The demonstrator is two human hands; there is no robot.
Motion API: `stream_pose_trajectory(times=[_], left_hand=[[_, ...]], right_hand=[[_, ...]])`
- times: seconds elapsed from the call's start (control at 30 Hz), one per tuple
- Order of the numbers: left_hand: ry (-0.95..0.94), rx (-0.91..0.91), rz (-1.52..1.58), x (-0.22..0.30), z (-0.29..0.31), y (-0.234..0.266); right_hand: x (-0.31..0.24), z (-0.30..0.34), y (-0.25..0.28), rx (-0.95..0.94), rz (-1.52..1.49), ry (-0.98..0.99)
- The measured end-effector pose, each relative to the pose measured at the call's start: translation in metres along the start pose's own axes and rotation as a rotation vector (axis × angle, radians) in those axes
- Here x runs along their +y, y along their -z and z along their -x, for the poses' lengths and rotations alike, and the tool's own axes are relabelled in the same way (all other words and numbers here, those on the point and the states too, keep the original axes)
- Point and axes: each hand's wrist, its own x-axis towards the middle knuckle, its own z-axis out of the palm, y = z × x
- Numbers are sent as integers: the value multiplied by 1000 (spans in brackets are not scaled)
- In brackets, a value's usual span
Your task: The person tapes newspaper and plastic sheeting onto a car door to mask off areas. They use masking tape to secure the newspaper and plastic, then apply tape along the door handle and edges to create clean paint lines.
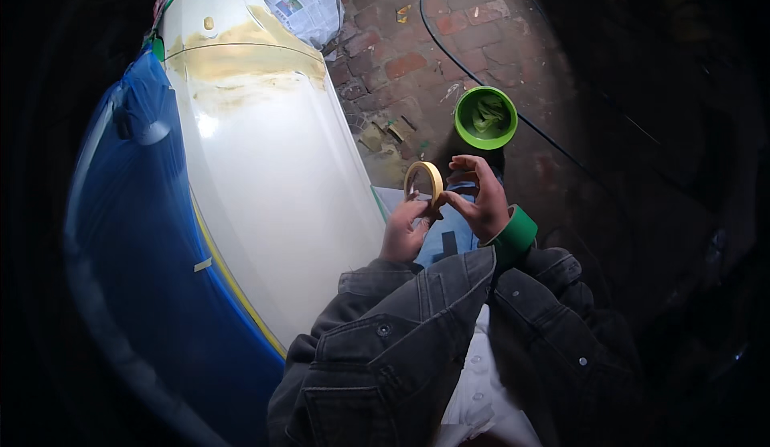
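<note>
A narrow roll of cream masking tape (437, 179) stands on edge in my left hand (403, 230), whose fingers are closed round its lower part. My right hand (484, 204) is beside the roll, its thumb tip at the roll's near side and the other fingers curved apart from the thumb. Whether that thumb presses on the tape's end I cannot make out. Round my right wrist sits a wider green tape roll (516, 237). Both hands are over my blue-clad leg, just right of a white car body panel (265, 174).
Tan filler patches (241, 55) mark the panel's far part. Blue plastic sheeting (176, 286) with yellow edge tape covers the left side. Newspaper-covered bundle (301, 6) lies at the back. A green bucket (486, 142) holding a greenish cloth and a dark hose (449, 54) are on the brick floor (405, 66).
</note>
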Motion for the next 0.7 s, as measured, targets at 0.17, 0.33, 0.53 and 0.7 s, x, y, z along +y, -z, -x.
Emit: stream_pose_trajectory(times=[0.17,0.33,0.53,0.7], left_hand=[[162,49,67,5,-1,-11],[145,61,-49,-7,2,-19],[350,-18,-55,-35,9,-17],[384,-179,-195,-73,2,-11]], right_hand=[[-2,-14,20,-177,262,279],[18,-23,18,-276,208,281],[55,-31,16,-285,213,220],[85,-42,9,-324,125,62]])
